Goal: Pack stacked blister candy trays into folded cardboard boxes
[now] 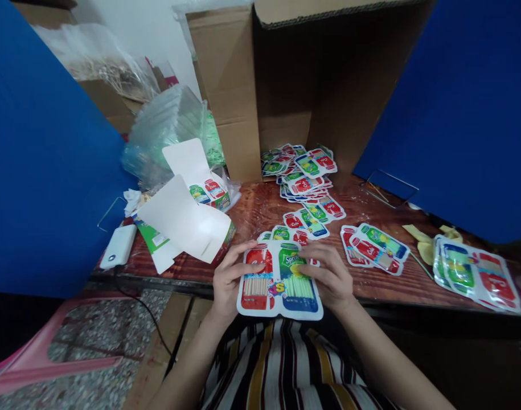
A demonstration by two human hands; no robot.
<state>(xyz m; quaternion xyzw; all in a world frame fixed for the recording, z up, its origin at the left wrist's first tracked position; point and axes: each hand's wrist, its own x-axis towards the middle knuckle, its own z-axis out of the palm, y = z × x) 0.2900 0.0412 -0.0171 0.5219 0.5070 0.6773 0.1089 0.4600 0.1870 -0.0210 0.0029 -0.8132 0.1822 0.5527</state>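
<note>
Between my two hands is a flat candy packet (pixel 280 304), printed with a red Cola jar and a green Sprite jar, with rows of sticks showing through its lower half. My left hand (pixel 231 282) grips its left edge, thumb lying over the red jar. On the other side my right hand (pixel 332 276) holds the right edge, fingers across the green jar. The packet is tilted towards me at the table's front edge. Just behind it lie more packets (pixel 281 232), partly hidden by the one I hold.
A heap of packets (pixel 305 185) spills from an upright cardboard box (pixel 228 91). Loose packets (pixel 375 247) and a stack (pixel 478 273) lie to the right. On the left are opened white cartons (pixel 175 210) and a white power bank (pixel 119 246) with a cable. Blue panels (pixel 469 131) flank the table.
</note>
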